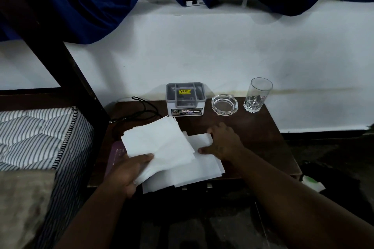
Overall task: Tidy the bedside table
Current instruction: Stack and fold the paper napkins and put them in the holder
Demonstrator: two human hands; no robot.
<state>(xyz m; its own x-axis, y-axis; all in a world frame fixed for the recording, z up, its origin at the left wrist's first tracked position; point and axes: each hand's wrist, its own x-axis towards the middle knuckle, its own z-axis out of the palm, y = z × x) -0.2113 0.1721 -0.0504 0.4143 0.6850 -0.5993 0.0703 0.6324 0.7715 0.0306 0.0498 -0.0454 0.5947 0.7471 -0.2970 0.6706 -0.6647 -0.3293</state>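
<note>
White paper napkins [162, 143] lie spread over the front of the dark wooden bedside table [263, 135]. My left hand [129, 172] grips a raised stack of them at its near left corner. My right hand [224, 141] rests on the lower napkins [200, 172] at their right side, thumb and fingers pinching an edge. At the back of the table stand a grey and white plastic box [185, 100], a glass ashtray [224, 104] and an empty drinking glass [258, 95]. A black cord [145, 111] lies at the back left. A dark booklet [117, 155] peeks out under the napkins.
A bed with a striped mattress [40, 133] and dark wooden frame [81, 79] borders the table on the left. A white wall [202, 52] and blue curtains [91, 2] stand behind. The floor to the right is dark, with a white and green object [311, 183] near the table's corner.
</note>
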